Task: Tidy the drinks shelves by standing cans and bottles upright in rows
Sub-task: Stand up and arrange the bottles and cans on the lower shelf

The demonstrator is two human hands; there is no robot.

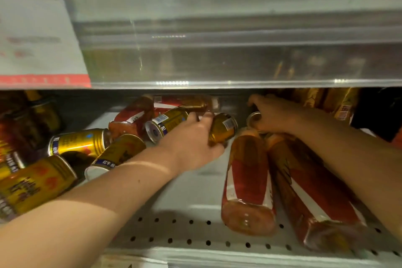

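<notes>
The white perforated metal shelf (195,230) is running across the bottom of the frame and carrying a jumble where rows belong. At the lower right, two red-labelled plastic bottles (248,180) are lying on their sides, pressed together, bases toward the camera and necks pointing inward. They are probably waiting their turn to be stood up. At the lower left, a heap of gold drink cans (32,185) is lying tipped over, leaning on one another at odd angles. Both forearms are reaching in over this mess toward the middle of the frame. The left hand (195,143) is gripping one toppled gold can (224,128), fingers curling over its side and thumb underneath, a hold that looks suited to swinging it upright. Just left of it, another fallen gold can (165,124) is showing its silver end. Right of centre, the right hand (272,115) is lying over a silver-rimmed can (254,118). I cannot tell whether it is clasping that can or merely steadying it, since the palm is hiding the fingers. Further back, more red-labelled bottles (134,115) are lying flat against the rear wall, and upright gold cartons (343,102) are standing at the right. Across the top of the frame, the clear plastic front (239,61) of the shelf above is reflecting light, with a white and red paper sign (37,39) at the upper left.
</notes>
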